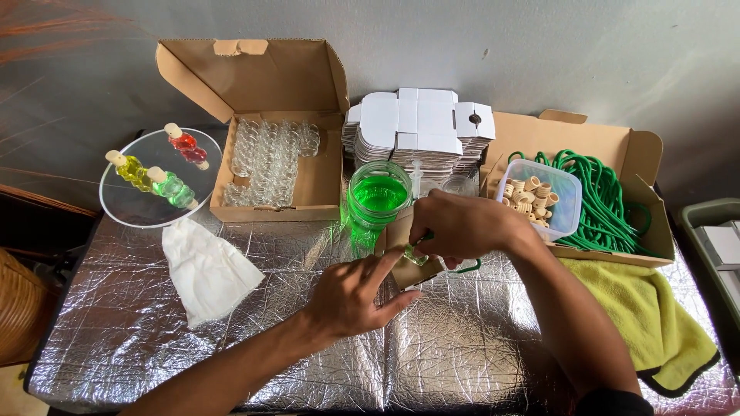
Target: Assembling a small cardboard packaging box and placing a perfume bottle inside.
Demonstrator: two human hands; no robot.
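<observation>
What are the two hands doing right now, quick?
Left hand: open, index finger and thumb spread, touching the small brown box.
Right hand: closed, pinching a small clear bottle.

Open foil tabletop [193, 354] in front, green jar [375, 202], boxes behind

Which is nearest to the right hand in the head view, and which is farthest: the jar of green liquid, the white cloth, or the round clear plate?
From the right hand:
1. Jar of green liquid, just to its left, nearly touching.
2. White cloth, farther left on the foil-covered table.
3. Round clear plate, far left, carrying three coloured bottles.
</observation>
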